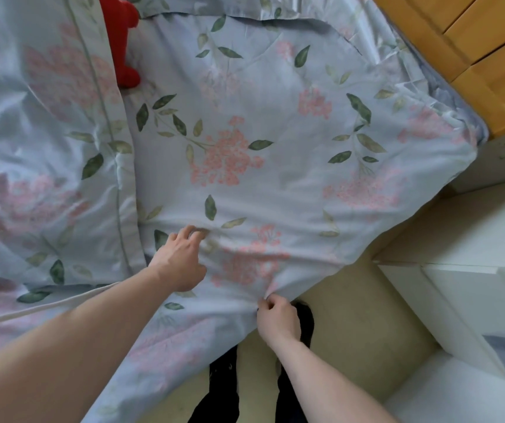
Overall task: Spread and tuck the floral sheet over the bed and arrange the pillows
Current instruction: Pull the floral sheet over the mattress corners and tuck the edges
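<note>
Fingers (268, 300) of the right hand (277, 320) pinch the hanging edge of the floral sheet (275, 123) at the side of the bed, drawing the cloth into small gathers. Left hand (181, 261) rests on the sheet just up from that edge, its fingers loosely curled and pressing the fabric. Sheet lies spread over the bed, its corner draped near a yellow cabinet (474, 35). Matching pillow (40, 141) lies to the left, a red toy (123, 41) tucked beside it. Person's dark-clad legs (223, 389) stand on the beige floor (364, 325), beside white drawers (471, 279).
</note>
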